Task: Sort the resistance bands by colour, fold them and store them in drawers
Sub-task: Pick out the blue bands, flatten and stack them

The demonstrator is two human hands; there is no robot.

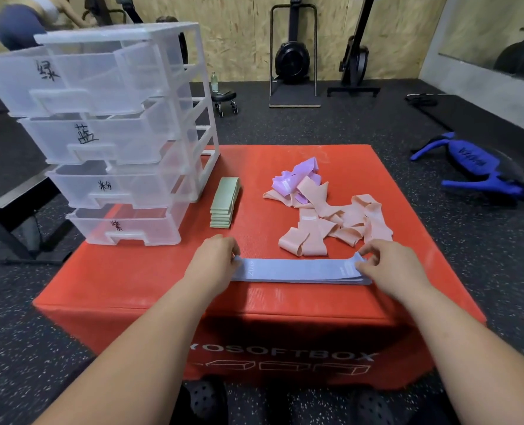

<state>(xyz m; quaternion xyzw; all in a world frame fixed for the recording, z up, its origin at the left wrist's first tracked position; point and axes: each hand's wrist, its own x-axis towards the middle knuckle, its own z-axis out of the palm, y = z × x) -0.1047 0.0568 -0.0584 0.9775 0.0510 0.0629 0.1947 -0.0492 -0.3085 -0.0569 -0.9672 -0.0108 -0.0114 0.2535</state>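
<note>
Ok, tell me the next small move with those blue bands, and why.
Probably fold them: carry the end in the right hand over to the left hand. The blue bands lie stacked at full length, pinched at both ends, while the green bands already sit folded.

Light: even, fairly bright, from overhead.
Shadows: soft and short beside the drawer unit (116, 133).
Glare: pale sheen on the red box (162, 286) top.
Edges: wide-angle bending.
Blur: person (24, 19) top left smeared.
</note>
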